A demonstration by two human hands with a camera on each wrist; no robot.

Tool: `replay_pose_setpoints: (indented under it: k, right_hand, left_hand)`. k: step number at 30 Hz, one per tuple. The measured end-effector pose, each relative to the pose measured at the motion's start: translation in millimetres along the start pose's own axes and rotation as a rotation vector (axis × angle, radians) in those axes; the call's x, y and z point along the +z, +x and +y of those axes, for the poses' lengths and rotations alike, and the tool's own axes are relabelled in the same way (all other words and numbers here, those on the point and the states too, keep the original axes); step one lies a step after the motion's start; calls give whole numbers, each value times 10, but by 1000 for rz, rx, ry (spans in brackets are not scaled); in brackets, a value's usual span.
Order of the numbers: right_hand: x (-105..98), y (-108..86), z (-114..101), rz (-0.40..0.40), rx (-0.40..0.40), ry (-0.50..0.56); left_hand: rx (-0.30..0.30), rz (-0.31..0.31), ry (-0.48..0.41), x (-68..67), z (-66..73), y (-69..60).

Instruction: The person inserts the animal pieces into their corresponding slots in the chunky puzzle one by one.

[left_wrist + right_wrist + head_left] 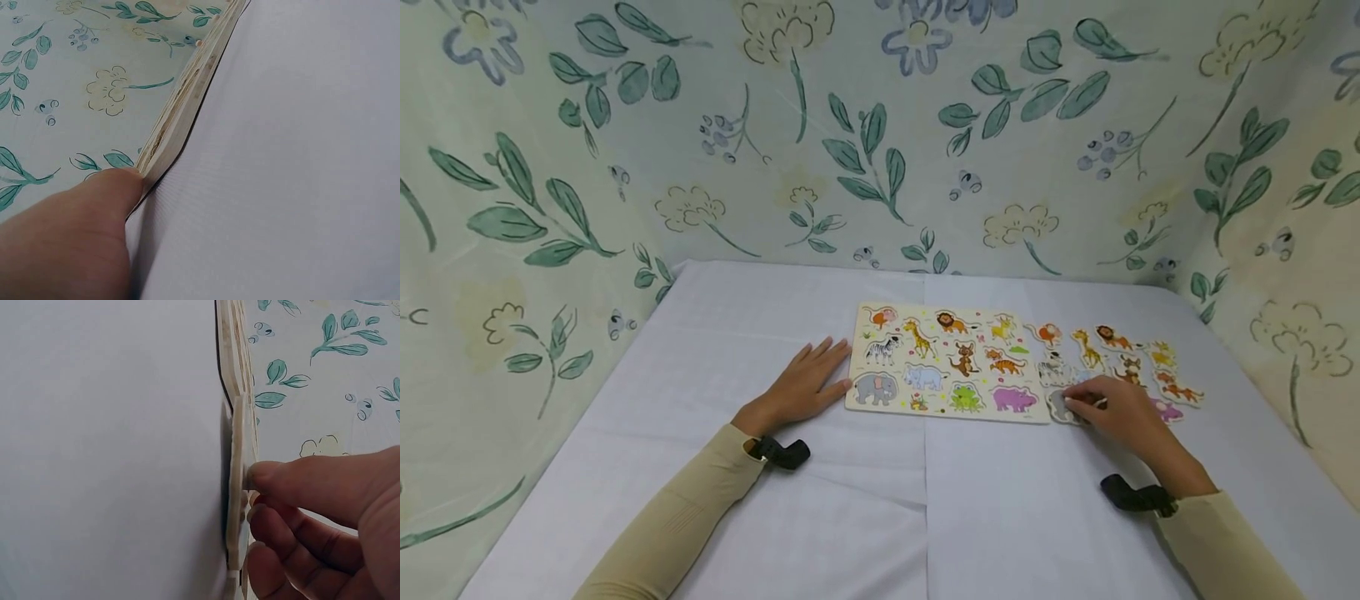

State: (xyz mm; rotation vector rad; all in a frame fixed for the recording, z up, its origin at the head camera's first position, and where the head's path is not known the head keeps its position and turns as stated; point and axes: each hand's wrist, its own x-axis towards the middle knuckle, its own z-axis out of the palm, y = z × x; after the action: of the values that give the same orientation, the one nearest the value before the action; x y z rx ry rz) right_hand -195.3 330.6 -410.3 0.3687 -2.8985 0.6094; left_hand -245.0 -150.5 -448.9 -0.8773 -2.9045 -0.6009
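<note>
A wooden animal puzzle board lies flat on the white-covered table, printed with animal pictures. My left hand lies flat with spread fingers against the board's left edge; in the left wrist view its thumb touches the board's side. To the right of the board my right hand pinches the grey elephant puzzle piece between thumb and fingers. In the right wrist view that piece appears edge-on, just beside the board, slightly off the cloth at one side. Part of it is hidden by the fingers.
Several loose animal pieces lie right of the board, among them a lion, a giraffe, a tiger and a zebra. A purple piece is partly behind the right hand. Floral cloth hangs behind the table.
</note>
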Motion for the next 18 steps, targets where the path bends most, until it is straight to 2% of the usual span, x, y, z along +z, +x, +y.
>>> replay_pose_setpoints:
  k: [11,18]
  right_hand:
    - [12,-18,17,5,-1,-2]
    - [24,-12,-12,29,12,-7]
  left_hand:
    - [9,-7,35,1,16,-17]
    - [15,14,29,25,2,-12]
